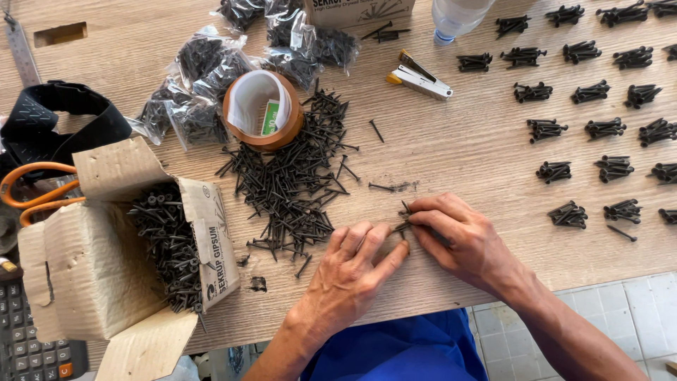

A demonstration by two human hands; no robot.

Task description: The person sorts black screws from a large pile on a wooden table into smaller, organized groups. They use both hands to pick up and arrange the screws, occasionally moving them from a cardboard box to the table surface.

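A loose heap of black screws (296, 176) lies on the wooden table (458, 148). My left hand (349, 271) rests palm down just right of the heap, fingers stretched toward a small bunch of screws (403, 224). My right hand (458, 236) pinches that bunch between thumb and fingertips, right at my left fingertips. To the right, several small bundles of screws (585, 130) lie in rows.
An open cardboard box of screws (169, 247) stands at the left, next to orange scissors (32, 187) and a calculator (32, 346). Bagged screws (204, 77), a brown tape roll (262, 109), a stapler (419, 79) and a plastic bottle (455, 17) sit further back.
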